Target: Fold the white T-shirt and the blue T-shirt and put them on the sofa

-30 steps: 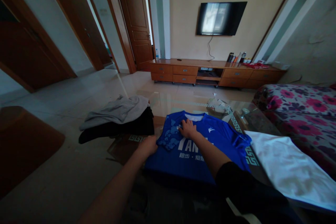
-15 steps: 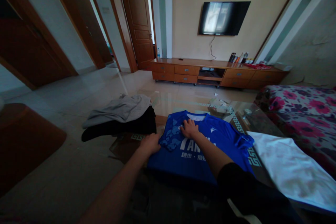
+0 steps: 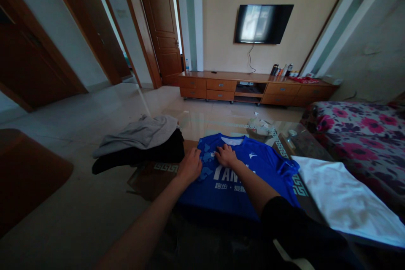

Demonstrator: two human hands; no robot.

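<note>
A blue T-shirt [image 3: 265,177] with white lettering lies front up on the glass table [image 3: 303,137], its neckline facing away from me. My left hand [image 3: 190,165] is at the shirt's left edge, beside the patterned sleeve, with fingers curled around the fabric; the fingertips are partly hidden. On the chest below the collar rests my right hand [image 3: 226,156], its fingers spread and lying on the cloth. The near hem falls into dark shadow.
Grey clothing [image 3: 142,133] lies over black clothing [image 3: 167,149] at the table's left. White cloth [image 3: 335,194] is spread on the right, near the flowered sofa [image 3: 370,130]. A plastic bag [image 3: 261,125] sits at the far edge. Beyond stands a low TV cabinet [image 3: 221,84].
My left hand has moved right and slightly away from me, in over the shirt's left edge, and the sleeve there has come inward. My right hand stays on the chest. The view has shifted slightly.
</note>
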